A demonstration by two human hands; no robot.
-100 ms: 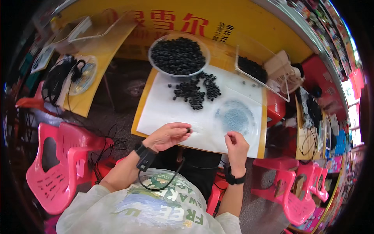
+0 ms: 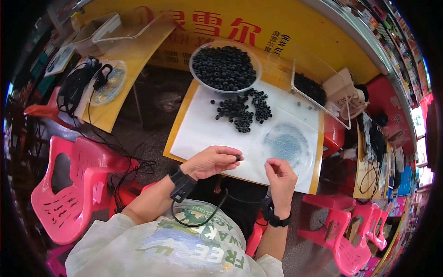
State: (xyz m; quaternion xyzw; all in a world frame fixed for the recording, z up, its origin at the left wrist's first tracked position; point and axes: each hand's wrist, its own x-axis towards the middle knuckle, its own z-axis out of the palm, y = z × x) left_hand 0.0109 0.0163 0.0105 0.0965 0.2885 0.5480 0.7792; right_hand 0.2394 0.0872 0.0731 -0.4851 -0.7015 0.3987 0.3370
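My left hand (image 2: 213, 163) is closed in a pinch around one black bead (image 2: 238, 158), held just above the near part of a white-topped table (image 2: 184, 138). To its right, my right hand (image 2: 282, 179) is raised with thumb and forefinger drawn together; whatever sits between them is too small to make out. A gap separates the two hands. Beyond them, a loose heap of black beads (image 2: 240, 114) lies on the white top. Behind the heap stands a clear bowl (image 2: 260, 74) full of black beads (image 2: 224, 67). A clear round plate (image 2: 302, 159) holds tiny pale-blue bits (image 2: 285, 142).
At the back right, a clear tray (image 2: 323, 111) holds dark beads, beside a beige bag (image 2: 344, 92). A side table (image 2: 104, 117) on the left carries black cables. Pink plastic chairs (image 2: 69, 198) flank both sides, and a yellow panel (image 2: 314, 41) stands behind the table.
The whole view has shifted, so the table appears farther right. My right hand has come nearer my left hand, which keeps its pinch on the bead.
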